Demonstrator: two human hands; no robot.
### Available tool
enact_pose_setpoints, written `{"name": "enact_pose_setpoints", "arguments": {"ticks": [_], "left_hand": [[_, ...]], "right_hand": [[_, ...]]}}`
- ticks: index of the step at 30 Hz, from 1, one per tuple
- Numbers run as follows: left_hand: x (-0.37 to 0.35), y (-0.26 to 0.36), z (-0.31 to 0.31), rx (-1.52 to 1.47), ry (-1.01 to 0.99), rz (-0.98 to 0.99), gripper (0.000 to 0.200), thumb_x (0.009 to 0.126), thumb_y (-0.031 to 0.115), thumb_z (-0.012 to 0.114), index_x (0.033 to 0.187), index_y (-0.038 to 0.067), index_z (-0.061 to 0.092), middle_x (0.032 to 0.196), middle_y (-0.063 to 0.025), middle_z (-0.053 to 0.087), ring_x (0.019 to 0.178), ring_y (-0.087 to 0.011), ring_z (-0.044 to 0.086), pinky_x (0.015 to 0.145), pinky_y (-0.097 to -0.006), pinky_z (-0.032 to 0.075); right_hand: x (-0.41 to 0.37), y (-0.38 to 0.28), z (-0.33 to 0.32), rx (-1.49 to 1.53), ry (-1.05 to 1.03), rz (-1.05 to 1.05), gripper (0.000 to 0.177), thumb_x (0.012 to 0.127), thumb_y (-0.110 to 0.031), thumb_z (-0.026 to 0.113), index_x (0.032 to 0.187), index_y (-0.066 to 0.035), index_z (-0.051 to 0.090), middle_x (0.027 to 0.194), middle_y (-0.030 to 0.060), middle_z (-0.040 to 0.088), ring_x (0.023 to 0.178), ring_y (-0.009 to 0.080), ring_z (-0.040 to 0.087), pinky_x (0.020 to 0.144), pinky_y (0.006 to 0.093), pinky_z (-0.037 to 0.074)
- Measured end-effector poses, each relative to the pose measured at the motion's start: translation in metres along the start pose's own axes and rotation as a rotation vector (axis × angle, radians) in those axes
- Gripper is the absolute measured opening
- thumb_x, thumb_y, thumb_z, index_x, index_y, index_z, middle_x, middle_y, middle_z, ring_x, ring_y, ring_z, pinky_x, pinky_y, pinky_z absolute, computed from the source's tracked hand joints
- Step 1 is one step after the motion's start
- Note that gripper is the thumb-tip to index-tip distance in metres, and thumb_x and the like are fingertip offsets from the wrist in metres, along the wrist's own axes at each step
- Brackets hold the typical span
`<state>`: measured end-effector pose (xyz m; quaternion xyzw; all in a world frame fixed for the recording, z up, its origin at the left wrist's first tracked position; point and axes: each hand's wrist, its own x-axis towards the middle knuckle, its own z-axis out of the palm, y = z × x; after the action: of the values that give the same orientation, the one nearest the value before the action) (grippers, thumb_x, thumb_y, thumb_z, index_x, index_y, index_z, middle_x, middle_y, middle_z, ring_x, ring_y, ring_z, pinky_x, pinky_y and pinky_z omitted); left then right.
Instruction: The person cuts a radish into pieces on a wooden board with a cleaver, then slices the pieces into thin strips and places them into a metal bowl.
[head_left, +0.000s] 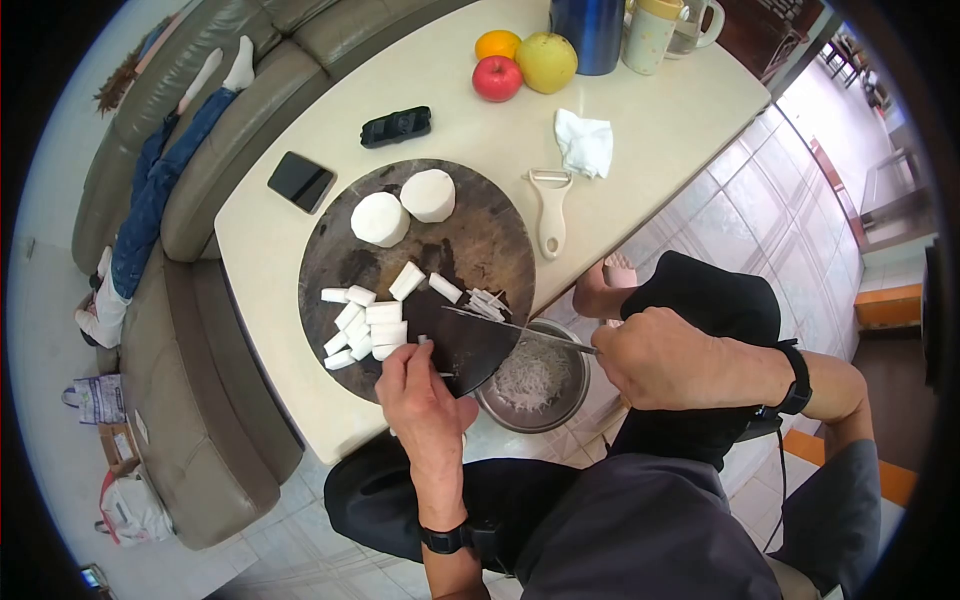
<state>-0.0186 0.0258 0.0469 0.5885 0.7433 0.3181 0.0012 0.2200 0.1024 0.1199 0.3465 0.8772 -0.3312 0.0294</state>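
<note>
My right hand (655,358) is closed around the handle of a knife (520,328), whose thin blade reaches left over the board, seen almost edge-on. My left hand (425,400) is bent over the near edge of the round wooden cutting board (325,250); its fingers are pinched on a small white radish piece (424,340), mostly hidden. Several white radish chunks (384,313) lie beside those fingers. A little pile of thin radish strips (487,304) is by the blade. Two thick radish rounds (380,219) stand at the board's far side.
A metal bowl (574,405) with shredded radish sits below the table edge. On the table (300,370) are a peeler (551,215), tissue (583,143), phone (301,182), black case (396,127), red apple (497,78), and blue flask (585,35). Another person's legs (165,180) rest on the sofa.
</note>
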Motion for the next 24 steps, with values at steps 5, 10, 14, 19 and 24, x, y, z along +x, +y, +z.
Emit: {"name": "enact_pose_setpoints", "arguments": {"ticks": [5, 10, 14, 19, 24], "left_hand": [[0.006, 0.002, 0.007, -0.088, -0.064, 0.133, 0.029, 0.074, -0.013, 0.053, 0.097, -0.001, 0.065, 0.096, -0.0132, 0.061, 0.089, -0.0312, 0.06, 0.078, -0.0366, 0.048], [0.013, 0.002, 0.002, -0.193, -0.225, 0.251, 0.034, 0.069, -0.015, 0.05, 0.095, -0.001, 0.064, 0.096, -0.0137, 0.061, 0.09, -0.0318, 0.06, 0.078, -0.0349, 0.049], [0.01, 0.003, -0.002, -0.248, -0.269, 0.237, 0.032, 0.069, -0.014, 0.052, 0.095, -0.001, 0.064, 0.097, -0.0142, 0.061, 0.091, -0.0315, 0.06, 0.079, -0.0349, 0.049], [-0.002, -0.004, -0.011, -0.097, -0.076, 0.119, 0.024, 0.076, -0.008, 0.062, 0.098, -0.001, 0.065, 0.097, -0.0133, 0.062, 0.088, -0.0309, 0.06, 0.077, -0.0358, 0.049], [0.0, -0.008, -0.004, -0.068, -0.091, 0.175, 0.02, 0.075, -0.006, 0.063, 0.094, -0.002, 0.066, 0.094, -0.013, 0.062, 0.085, -0.0301, 0.06, 0.075, -0.0358, 0.048]], "right_hand": [[0.001, 0.003, 0.004, 0.021, 0.029, -0.028, 0.013, 0.07, -0.006, 0.06, 0.073, 0.004, 0.053, 0.06, 0.0215, 0.057, 0.061, 0.0397, 0.06, 0.055, 0.0447, 0.047], [0.001, 0.002, 0.005, 0.005, 0.045, -0.028, 0.013, 0.069, -0.004, 0.06, 0.072, 0.005, 0.052, 0.059, 0.0219, 0.056, 0.06, 0.0399, 0.06, 0.054, 0.0444, 0.047], [0.0, 0.001, 0.006, -0.016, 0.065, -0.061, 0.013, 0.067, -0.004, 0.061, 0.072, 0.005, 0.052, 0.059, 0.0218, 0.056, 0.06, 0.0393, 0.061, 0.054, 0.044, 0.048], [-0.001, 0.0, 0.005, -0.068, 0.052, -0.058, 0.014, 0.066, -0.004, 0.062, 0.072, 0.005, 0.053, 0.058, 0.0218, 0.056, 0.06, 0.0385, 0.061, 0.053, 0.0435, 0.048], [0.002, -0.003, 0.001, -0.081, 0.04, -0.074, 0.015, 0.065, -0.004, 0.063, 0.071, 0.005, 0.053, 0.058, 0.0214, 0.056, 0.059, 0.0384, 0.061, 0.053, 0.0434, 0.048]]}}
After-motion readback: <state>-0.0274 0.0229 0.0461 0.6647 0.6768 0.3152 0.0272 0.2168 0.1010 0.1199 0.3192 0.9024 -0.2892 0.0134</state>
